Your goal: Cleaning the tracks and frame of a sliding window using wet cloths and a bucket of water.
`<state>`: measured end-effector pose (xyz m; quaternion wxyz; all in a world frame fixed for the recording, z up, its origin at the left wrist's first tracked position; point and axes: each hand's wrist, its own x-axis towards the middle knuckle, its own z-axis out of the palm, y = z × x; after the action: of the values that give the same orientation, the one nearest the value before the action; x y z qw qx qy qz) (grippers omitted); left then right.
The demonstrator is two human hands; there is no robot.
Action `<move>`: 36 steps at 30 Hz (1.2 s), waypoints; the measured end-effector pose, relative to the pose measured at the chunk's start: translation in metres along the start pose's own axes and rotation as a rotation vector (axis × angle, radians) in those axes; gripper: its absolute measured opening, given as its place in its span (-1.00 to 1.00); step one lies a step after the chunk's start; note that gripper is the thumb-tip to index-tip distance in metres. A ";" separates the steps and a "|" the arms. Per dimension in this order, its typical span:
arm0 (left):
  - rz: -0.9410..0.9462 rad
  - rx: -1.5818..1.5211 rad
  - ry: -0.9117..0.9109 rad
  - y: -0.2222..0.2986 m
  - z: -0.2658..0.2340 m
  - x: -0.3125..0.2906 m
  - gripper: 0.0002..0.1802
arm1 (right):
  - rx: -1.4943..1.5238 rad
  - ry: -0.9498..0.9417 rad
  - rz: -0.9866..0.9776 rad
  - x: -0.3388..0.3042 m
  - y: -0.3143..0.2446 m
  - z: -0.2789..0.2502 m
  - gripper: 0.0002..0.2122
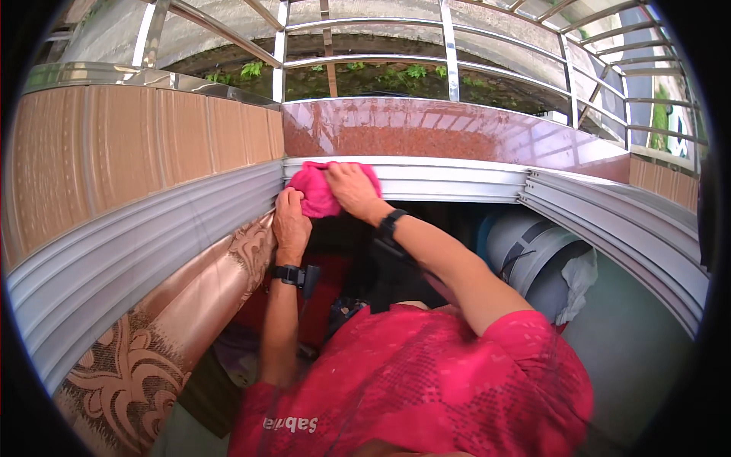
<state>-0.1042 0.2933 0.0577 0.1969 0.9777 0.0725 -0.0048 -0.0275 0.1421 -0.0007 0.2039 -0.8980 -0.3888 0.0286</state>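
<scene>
Press evenly along the white ribbed metal frame (449, 180); the bunched bright-pink cloth (316, 193) sits at its left corner, fingers of right hand (353, 190) clasping it, left hand (291, 222) pinching its edge

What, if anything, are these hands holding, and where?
A pink cloth: the right hand grasps its right side; the left hand touches its lower left edge, grip unclear.
</scene>
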 end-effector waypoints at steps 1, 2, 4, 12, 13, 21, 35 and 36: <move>-0.025 -0.002 -0.050 0.003 -0.007 0.001 -0.67 | 0.029 0.031 -0.022 0.006 -0.003 0.003 -0.82; -0.029 -0.003 -0.048 0.009 -0.011 0.002 -0.67 | 0.029 0.030 -0.026 0.005 0.002 0.003 -0.82; -0.043 0.001 -0.150 0.024 -0.023 0.012 -0.75 | 0.231 0.045 -0.039 0.008 0.011 0.001 -0.86; 0.394 -0.492 -0.121 0.131 -0.013 0.034 -0.75 | 0.054 0.165 0.316 -0.114 0.119 -0.122 -0.79; 0.464 -0.449 -0.145 0.138 0.000 0.038 -0.75 | 0.004 0.064 0.375 -0.130 0.137 -0.113 -0.77; 0.345 -0.260 -0.199 0.097 0.029 0.031 -0.82 | 0.107 0.119 0.239 -0.105 0.117 -0.080 -0.76; 0.205 0.037 -0.079 0.048 0.055 0.044 -0.29 | 0.169 0.021 0.167 -0.015 0.078 -0.032 -0.87; 0.271 -0.019 -0.128 0.058 0.061 0.048 -0.31 | 0.125 0.015 0.214 -0.033 0.091 -0.047 -0.87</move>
<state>-0.0474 0.2239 0.0216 0.2092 0.9743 -0.0727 -0.0398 0.0225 0.0467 0.0030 0.2582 -0.9202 -0.2865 0.0675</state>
